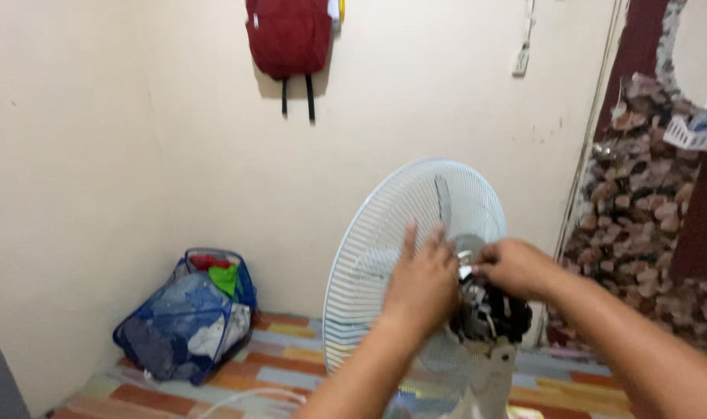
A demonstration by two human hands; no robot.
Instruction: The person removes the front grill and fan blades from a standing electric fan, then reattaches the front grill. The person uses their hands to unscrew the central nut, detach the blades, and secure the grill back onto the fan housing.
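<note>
Head view: both hands work behind a white wire-grille pedestal fan (415, 248).
Left hand (423, 283) spread flat, holding nothing; right hand (516, 268) pinching something at the dark motor (493, 310), hard to make out.

No packages, labels, signs, screens.

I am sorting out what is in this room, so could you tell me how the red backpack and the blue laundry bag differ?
The backpack hangs high on the wall; the laundry bag sits on the floor in the corner. The backpack is plain dark red and looks closed; the laundry bag is blue see-through mesh, open on top, with mixed clothes showing. The backpack is cut off by the frame's top; the laundry bag shows whole. Both are soft bags left of the fan.
</note>
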